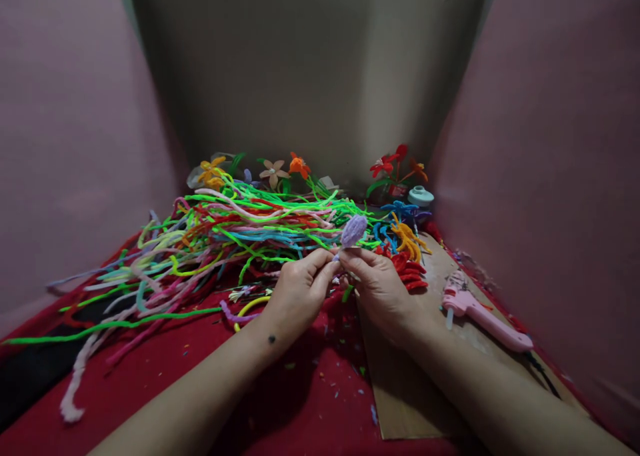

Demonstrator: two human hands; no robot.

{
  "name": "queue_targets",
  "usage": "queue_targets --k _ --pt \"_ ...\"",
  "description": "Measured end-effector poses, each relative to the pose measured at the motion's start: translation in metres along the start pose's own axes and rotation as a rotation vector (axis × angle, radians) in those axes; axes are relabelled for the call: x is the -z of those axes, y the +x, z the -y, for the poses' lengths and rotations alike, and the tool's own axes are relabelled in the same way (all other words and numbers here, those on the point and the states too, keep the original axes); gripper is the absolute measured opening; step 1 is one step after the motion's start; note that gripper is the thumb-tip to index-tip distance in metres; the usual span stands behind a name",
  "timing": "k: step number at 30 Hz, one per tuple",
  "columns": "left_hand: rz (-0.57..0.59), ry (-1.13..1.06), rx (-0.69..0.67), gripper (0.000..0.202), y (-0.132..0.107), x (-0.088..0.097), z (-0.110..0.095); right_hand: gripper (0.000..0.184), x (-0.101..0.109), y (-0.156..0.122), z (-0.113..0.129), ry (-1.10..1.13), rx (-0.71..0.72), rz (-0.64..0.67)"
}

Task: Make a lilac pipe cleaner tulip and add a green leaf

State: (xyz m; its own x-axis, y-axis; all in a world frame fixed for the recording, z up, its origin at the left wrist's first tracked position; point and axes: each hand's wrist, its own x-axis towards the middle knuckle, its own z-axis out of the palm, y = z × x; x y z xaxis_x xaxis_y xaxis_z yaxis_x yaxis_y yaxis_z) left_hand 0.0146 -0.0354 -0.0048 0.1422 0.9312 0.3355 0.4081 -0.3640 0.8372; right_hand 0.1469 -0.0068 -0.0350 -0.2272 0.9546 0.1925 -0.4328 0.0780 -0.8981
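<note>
My left hand (299,289) and my right hand (380,289) meet in the middle over a red cloth (210,389). Both pinch the base of a small lilac pipe-cleaner bud (354,230), which sticks up between the fingertips. Fingers of both hands are closed around its short stem. Just behind the hands lies a big heap of coloured pipe cleaners (225,236), green, pink, blue and orange. A yellow loop (250,306) lies under my left wrist.
A pink glue gun (483,316) lies on a cardboard sheet (410,403) at the right. Finished pipe-cleaner flowers (285,169) and red ones (393,169) stand at the back, beside a small pale pot (421,195). Red, yellow and blue shaped pieces (407,243) lie close right. Pink walls enclose both sides.
</note>
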Motion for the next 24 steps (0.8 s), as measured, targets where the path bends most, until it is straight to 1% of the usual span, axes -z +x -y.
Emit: queue_targets --k 6,12,15,20,24 --pt "-0.029 -0.025 0.008 0.023 -0.001 0.002 -0.001 0.011 0.001 0.000 0.001 -0.032 0.032 0.054" --pt "-0.009 -0.016 0.028 0.024 -0.001 0.003 0.003 0.007 0.001 0.001 0.007 -0.152 0.079 0.011" --pt "-0.003 -0.040 0.041 0.025 0.000 0.002 0.007 0.006 0.001 0.001 0.009 -0.156 0.081 0.019" --pt "0.031 -0.176 0.104 0.025 0.002 0.001 0.009 0.011 0.001 0.001 0.009 -0.069 0.046 0.029" --pt "0.062 -0.355 0.208 0.028 0.002 0.001 0.005 0.009 0.001 0.003 0.008 0.004 0.012 0.036"
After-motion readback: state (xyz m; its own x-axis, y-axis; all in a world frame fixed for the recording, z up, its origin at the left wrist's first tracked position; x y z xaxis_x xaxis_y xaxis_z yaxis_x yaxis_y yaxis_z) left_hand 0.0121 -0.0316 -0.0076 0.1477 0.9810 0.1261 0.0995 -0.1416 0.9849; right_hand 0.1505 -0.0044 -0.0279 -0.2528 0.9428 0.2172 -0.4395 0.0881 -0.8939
